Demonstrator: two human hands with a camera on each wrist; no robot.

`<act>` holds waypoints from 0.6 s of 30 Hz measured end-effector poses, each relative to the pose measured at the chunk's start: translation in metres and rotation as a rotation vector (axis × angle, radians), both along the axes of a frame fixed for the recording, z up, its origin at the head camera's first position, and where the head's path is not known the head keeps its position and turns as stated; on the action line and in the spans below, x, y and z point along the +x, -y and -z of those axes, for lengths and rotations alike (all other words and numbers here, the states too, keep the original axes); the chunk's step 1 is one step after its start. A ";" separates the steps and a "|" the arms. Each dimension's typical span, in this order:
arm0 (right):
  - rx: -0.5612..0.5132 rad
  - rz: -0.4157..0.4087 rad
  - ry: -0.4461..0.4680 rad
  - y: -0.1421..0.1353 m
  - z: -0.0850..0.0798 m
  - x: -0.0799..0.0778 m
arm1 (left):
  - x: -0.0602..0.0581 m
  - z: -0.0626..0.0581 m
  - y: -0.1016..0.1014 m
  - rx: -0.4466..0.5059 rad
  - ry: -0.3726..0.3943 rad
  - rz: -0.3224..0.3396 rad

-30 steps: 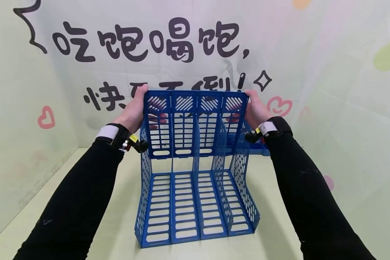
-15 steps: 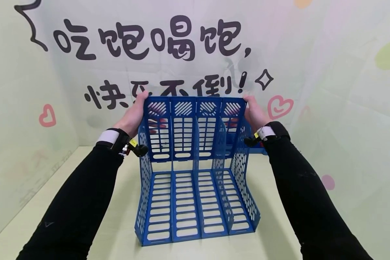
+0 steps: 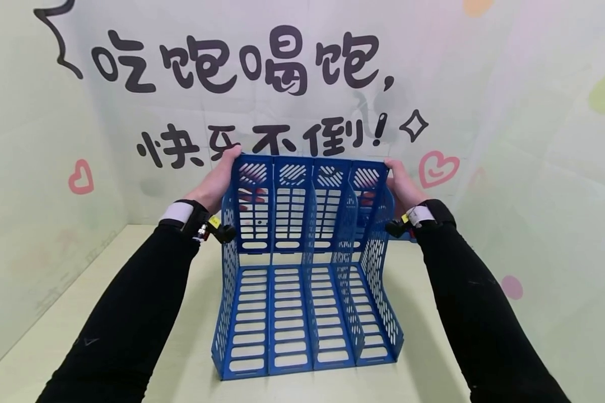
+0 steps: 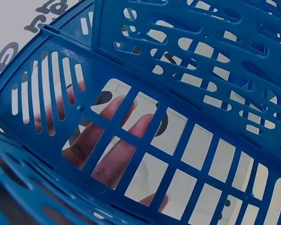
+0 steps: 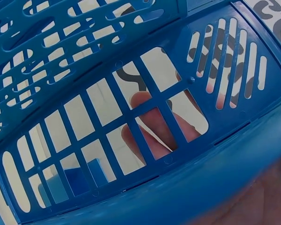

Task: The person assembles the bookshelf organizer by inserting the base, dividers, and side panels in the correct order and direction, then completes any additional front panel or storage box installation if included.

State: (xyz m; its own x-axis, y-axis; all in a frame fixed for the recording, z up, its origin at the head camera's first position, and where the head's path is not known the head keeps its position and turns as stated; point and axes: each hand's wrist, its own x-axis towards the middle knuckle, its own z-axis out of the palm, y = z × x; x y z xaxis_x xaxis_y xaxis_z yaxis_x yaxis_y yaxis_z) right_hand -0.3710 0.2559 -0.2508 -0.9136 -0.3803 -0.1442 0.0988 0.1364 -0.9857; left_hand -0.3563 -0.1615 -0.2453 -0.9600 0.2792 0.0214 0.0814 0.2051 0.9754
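Observation:
A blue plastic file rack [image 3: 269, 313] stands on the table in the head view, its compartments facing me. It has slotted side walls, upright dividers and a latticed back. My left hand [image 3: 215, 183] grips the back's upper left corner, thumb at the top edge; its fingers [image 4: 116, 161] show through the lattice from behind in the left wrist view. At the upper right corner, my right hand [image 3: 405, 186] holds on the same way. Through the back's openings in the right wrist view, the right fingers [image 5: 152, 123] are visible. Parts of both hands are hidden by the rack.
Behind the rack at the right lies another blue object [image 5: 77, 180], mostly hidden. The pale table [image 3: 146, 313] runs back to a wall covering [image 3: 509, 140] with printed black lettering. Another wall panel [image 3: 30, 168] rises along the left side.
Both hands and the rack's top edge have moved down a little, uncovering more of the lower line of lettering. The rack's front edge stays almost where it was. The view has shifted slightly.

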 end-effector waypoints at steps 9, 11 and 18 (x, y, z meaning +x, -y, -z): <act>-0.037 0.032 0.051 0.009 -0.004 0.003 | -0.003 0.004 0.007 0.034 0.027 0.022; -0.055 0.029 0.058 0.011 -0.005 0.002 | -0.003 0.004 0.009 0.036 0.032 0.026; -0.031 0.019 0.078 0.013 -0.009 0.004 | -0.005 0.006 0.015 0.051 0.023 0.012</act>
